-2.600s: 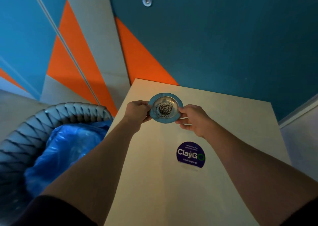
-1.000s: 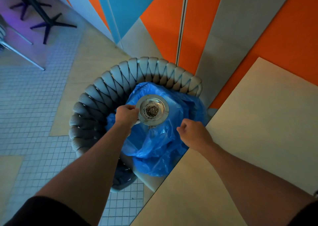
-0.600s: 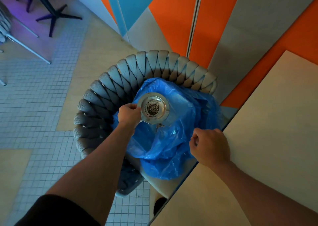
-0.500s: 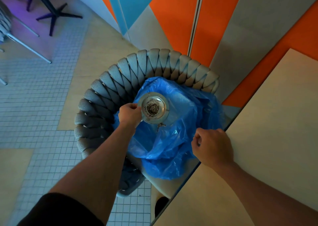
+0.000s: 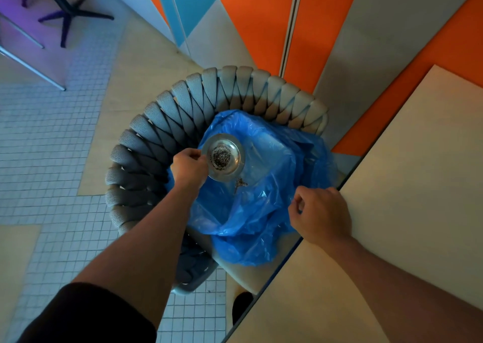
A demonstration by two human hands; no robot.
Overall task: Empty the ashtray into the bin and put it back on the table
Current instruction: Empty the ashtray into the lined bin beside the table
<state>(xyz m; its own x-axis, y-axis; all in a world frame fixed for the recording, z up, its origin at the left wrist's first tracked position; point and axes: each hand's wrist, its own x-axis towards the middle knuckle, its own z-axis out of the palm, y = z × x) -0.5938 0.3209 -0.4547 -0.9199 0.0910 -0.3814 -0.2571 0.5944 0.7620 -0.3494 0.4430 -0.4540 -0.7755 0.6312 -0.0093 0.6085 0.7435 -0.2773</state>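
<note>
A round metal ashtray [image 5: 234, 150] with dark ash in its middle hangs over the bin's blue plastic liner [image 5: 264, 199], tilted slightly. My left hand [image 5: 188, 166] grips its left rim. A small clump of ash lies on the liner just below the ashtray. The bin [image 5: 167, 123] is a grey woven basket. My right hand [image 5: 321, 213] pinches the liner's near right edge, beside the beige table [image 5: 407, 199].
The table's edge runs diagonally at the right, close to the bin. Behind the bin stands an orange, grey and blue panelled wall [image 5: 261, 29]. Tiled floor [image 5: 47, 165] spreads left, with dark chair or table legs [image 5: 65, 10] at the top left.
My left hand carried the ashtray from the table to above the bin. My right hand let go of it and took the liner's edge. In the last half second little has shifted.
</note>
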